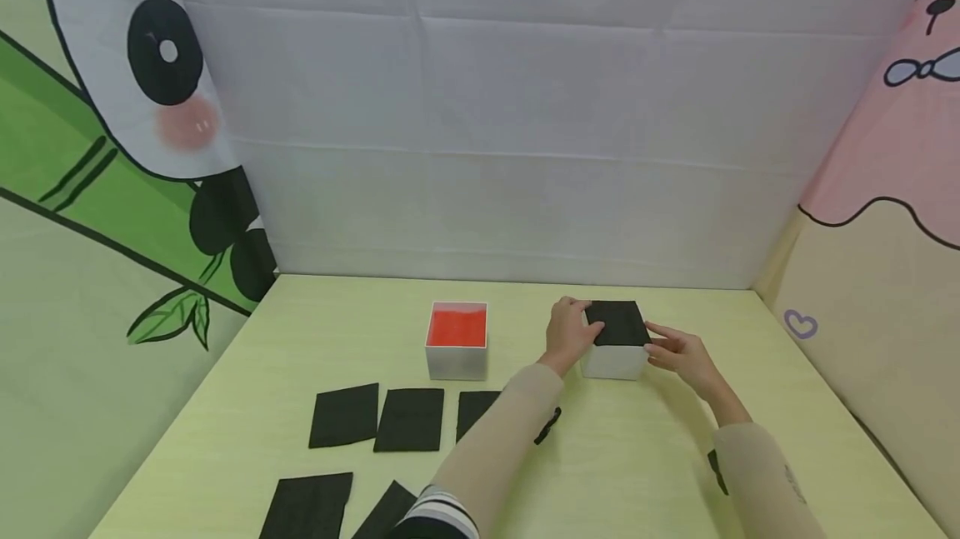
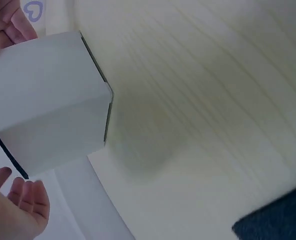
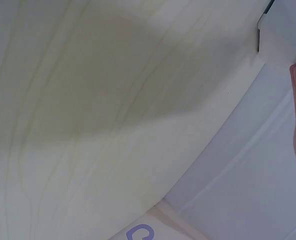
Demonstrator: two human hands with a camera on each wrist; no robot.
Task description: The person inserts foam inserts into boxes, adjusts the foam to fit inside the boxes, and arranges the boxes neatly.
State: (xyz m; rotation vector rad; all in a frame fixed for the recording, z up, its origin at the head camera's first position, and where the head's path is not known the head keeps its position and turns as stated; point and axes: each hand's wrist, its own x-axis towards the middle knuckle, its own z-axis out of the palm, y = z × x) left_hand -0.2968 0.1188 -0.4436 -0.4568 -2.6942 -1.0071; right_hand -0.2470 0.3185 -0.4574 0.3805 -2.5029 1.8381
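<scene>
A black square sheet (image 1: pixel 617 323) lies over the top of a white box (image 1: pixel 613 362) on the right part of the table. My left hand (image 1: pixel 570 332) is at the box's left side, its thumb on the sheet's left edge and a finger near the far corner. In the left wrist view its other fingers (image 2: pixel 29 200) stand apart from the box wall. On the opposite side, my right hand (image 1: pixel 684 360) touches the sheet's edge and the box's right side with its fingers extended. The box's inside is hidden under the sheet.
Left of the hands stands another white box (image 1: pixel 457 362), uncovered, with red (image 1: pixel 457 328) inside. Several black sheets (image 1: pixel 409 420) lie on the pale yellow table (image 1: pixel 600 456) nearer me, some partly hidden by my left arm. A white cloth backdrop (image 1: pixel 487 147) rises behind the table.
</scene>
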